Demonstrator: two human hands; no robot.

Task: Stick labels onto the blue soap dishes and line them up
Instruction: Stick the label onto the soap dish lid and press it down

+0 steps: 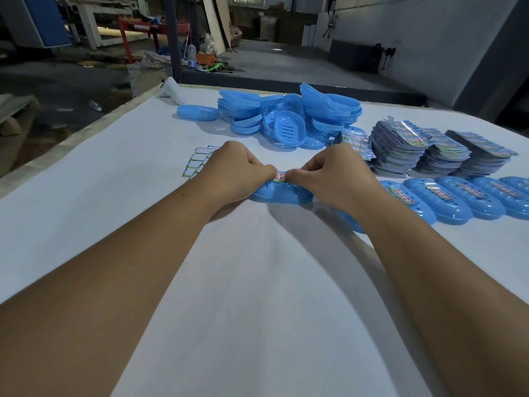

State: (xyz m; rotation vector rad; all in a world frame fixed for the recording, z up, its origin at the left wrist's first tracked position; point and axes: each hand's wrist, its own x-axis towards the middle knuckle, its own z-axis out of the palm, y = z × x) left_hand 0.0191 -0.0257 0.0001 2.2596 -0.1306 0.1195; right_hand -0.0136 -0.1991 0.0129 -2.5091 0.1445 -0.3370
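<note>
Head view: at frame centre, left hand (239, 170) and right hand (333, 174) pinch 1 label (280, 176) onto a blue soap dish (282, 193); uneven thumb pressure could set it crooked.

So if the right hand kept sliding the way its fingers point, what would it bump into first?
The right hand points left across the soap dish, so it would probably meet the left hand first; their fingertips nearly touch over the label.

Your single head-worn view looks forward and down along both forearms onto the white table (257, 282), close in, workshop floor beyond.
</note>
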